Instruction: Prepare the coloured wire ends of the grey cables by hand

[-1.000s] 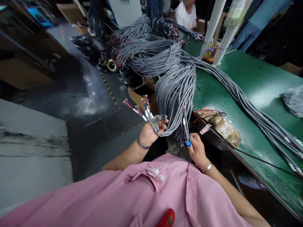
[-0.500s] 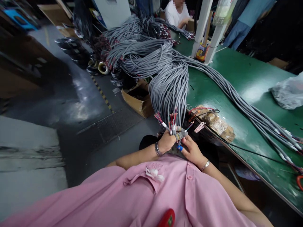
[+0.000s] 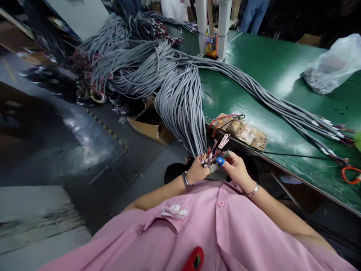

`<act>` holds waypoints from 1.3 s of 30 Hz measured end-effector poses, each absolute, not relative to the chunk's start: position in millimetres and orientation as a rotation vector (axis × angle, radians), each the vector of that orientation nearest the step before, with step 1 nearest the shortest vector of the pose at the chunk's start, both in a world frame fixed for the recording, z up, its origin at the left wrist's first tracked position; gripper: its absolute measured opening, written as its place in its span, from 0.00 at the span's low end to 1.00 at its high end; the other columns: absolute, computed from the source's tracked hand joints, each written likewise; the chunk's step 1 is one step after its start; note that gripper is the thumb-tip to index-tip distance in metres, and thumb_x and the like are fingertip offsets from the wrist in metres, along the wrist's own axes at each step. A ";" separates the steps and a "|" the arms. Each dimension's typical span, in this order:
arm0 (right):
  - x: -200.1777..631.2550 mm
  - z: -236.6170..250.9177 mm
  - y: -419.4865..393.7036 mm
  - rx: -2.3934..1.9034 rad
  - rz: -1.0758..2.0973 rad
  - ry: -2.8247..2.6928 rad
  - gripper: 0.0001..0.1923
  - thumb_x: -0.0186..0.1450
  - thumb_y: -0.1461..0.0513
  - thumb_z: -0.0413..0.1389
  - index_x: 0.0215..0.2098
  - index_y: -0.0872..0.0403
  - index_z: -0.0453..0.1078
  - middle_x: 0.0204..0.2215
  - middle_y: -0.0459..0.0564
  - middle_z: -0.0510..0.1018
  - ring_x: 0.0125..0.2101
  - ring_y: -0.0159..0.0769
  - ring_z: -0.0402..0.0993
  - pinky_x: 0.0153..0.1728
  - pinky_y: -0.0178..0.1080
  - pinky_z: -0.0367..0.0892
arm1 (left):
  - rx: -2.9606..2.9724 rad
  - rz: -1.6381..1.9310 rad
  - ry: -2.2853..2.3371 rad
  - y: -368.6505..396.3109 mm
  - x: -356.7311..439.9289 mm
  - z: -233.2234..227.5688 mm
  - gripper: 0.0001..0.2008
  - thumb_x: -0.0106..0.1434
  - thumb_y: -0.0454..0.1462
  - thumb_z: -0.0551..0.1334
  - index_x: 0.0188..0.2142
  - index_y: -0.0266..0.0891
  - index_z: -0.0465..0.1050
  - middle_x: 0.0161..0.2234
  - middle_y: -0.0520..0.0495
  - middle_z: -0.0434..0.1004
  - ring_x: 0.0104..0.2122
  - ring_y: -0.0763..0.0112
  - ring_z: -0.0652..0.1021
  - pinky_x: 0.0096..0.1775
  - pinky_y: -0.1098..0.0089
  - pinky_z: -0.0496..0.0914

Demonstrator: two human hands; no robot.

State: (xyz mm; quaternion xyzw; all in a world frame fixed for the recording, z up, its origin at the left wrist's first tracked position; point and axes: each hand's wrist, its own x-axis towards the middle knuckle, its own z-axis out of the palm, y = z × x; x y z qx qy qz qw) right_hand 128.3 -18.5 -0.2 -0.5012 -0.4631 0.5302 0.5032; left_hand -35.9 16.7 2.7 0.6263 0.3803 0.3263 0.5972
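In front of my waist, my left hand (image 3: 197, 171) is closed around the ends of several grey cables (image 3: 186, 109). Thin red and dark wires (image 3: 213, 153) fan out of the cable ends above its fingers. My right hand (image 3: 235, 169) pinches at these wire ends from the right, its thumb in a blue cover (image 3: 220, 161) and other fingertips in grey covers. Exactly which wire it grips is too small to make out. Just above the right hand, a pink clip (image 3: 223, 141) hangs at the table edge. The cables run back up to a large grey heap.
A long cable bundle (image 3: 254, 88) crosses the green table (image 3: 282, 56) to the right. By the edge sits a taped brown block (image 3: 245, 133); orange-handled scissors (image 3: 349, 175) and a plastic bag (image 3: 324, 75) lie farther right. An open cardboard box (image 3: 152, 130) stands on the floor.
The view has swung to the right. My right hand has risen from below the left hand's fingers to the wire ends, and its blue-covered thumb now rests beside them.
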 end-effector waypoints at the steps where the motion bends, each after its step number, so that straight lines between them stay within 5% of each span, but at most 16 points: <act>1: 129.3 2.8 -17.1 -1.199 1.283 -1.141 0.13 0.57 0.53 0.63 0.32 0.54 0.70 0.25 0.45 0.73 0.24 0.29 0.65 0.25 0.33 0.63 | 1.440 0.748 0.857 17.4 -35.1 2.3 0.12 0.50 0.41 0.71 0.31 0.35 0.78 0.26 0.48 0.78 0.27 0.70 0.75 0.33 0.70 0.70; 10: 134.9 14.9 -13.1 -1.230 1.330 -1.155 0.12 0.58 0.54 0.61 0.31 0.54 0.73 0.24 0.45 0.74 0.23 0.29 0.65 0.24 0.33 0.62 | 1.260 0.680 0.912 17.0 -36.1 10.6 0.14 0.53 0.44 0.69 0.29 0.33 0.76 0.21 0.48 0.76 0.21 0.76 0.72 0.24 0.75 0.65; 39: 124.9 1.8 -9.9 -1.248 1.300 -1.066 0.09 0.57 0.56 0.63 0.28 0.54 0.72 0.21 0.44 0.73 0.23 0.29 0.66 0.26 0.33 0.64 | 1.032 0.966 1.066 19.4 -34.8 -1.7 0.13 0.54 0.43 0.67 0.25 0.34 0.77 0.21 0.46 0.77 0.21 0.75 0.73 0.22 0.75 0.61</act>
